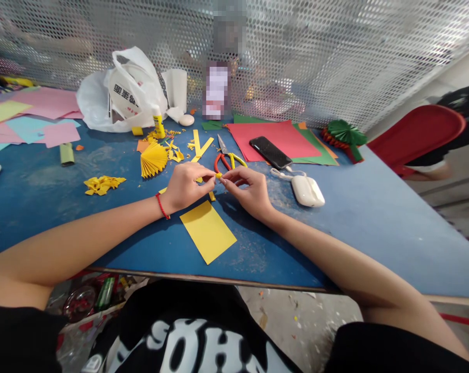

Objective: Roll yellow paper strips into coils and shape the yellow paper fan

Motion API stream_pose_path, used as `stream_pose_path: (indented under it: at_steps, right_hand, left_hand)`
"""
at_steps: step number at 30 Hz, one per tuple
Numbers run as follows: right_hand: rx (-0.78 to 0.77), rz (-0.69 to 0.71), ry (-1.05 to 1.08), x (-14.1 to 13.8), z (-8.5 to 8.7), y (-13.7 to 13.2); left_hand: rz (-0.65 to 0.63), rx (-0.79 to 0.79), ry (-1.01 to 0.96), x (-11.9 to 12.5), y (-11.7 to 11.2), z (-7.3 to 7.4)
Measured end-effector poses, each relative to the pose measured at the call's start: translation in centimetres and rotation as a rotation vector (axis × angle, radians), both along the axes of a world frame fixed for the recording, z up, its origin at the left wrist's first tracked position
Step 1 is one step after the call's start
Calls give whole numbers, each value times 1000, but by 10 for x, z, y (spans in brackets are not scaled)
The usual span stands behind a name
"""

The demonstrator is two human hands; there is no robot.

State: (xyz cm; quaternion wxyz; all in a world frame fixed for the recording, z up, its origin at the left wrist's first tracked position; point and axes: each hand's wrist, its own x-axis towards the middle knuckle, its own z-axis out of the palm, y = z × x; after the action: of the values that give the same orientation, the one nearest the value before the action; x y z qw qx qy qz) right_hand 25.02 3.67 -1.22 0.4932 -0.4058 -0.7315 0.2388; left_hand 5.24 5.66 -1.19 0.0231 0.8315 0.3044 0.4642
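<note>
Left hand (pixel 186 187): fingertips clamped on yellow paper scrap (pixel 218 175)
Right hand (pixel 244 192): fingertips clamped on same scrap
Just beyond: scissors (pixel 229 159)
Below: yellow card (pixel 208 231)

Scissors (pixel 223 162) left of phone (pixel 270 152); phone on paper sheets (pixel 265 129); earbud case (pixel 307 190) just before phone.

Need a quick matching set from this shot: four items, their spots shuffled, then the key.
Items:
1. yellow scrap
2. phone
3. glue stick
4. yellow sheet

Spots:
A. flat on the blue table, near its front edge
B. on the red paper
C. pinched between left hand and right hand
D. upright beside the white bag

Pairs: 1-C, 2-B, 3-D, 4-A
</note>
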Motion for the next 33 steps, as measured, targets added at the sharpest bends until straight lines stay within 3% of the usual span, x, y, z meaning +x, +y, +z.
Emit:
stream_pose_path:
  at_steps: [11, 18, 33]
  right_hand:
    - [12, -4, 5, 0, -2, 1]
    - [-4, 3, -20, 2, -4, 4]
    - [-108, -8, 45, 3, -4, 7]
  left_hand:
    - [-2, -11, 17, 0, 0, -2]
    - [-6, -107, 146, -1, -3, 2]
    - [-56, -182, 5, 1, -1, -1]
